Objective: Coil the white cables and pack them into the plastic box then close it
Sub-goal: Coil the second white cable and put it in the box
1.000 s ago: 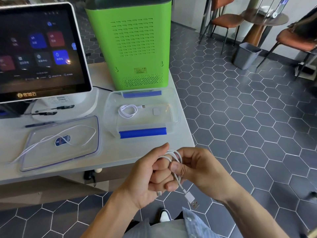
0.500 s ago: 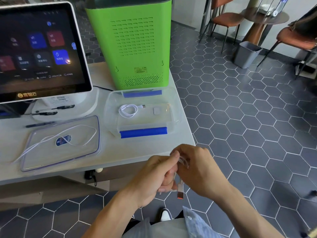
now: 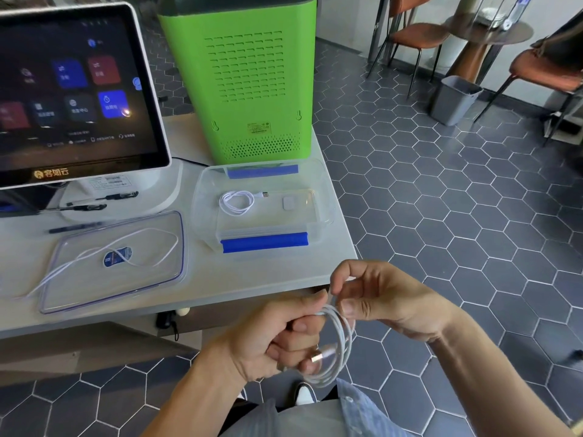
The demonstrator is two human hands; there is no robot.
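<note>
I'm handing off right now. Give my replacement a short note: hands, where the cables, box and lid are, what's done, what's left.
Left hand grips the coiled white cable off the table's front edge; right hand pinches its top.
Plastic box sits open on the table with one coiled cable inside.
Lid lies left of the box, a loose cable draped across it.
Done: one cable packed, a second coiled in hand.
Left: put it in the box, coil and pack the loose cable, close the lid.

My coiled cable [image 3: 342, 339] looks smooth white plastic with a shiny metal plug [image 3: 316, 357]; the box [image 3: 318, 181] is clear, glossy plastic.
</note>
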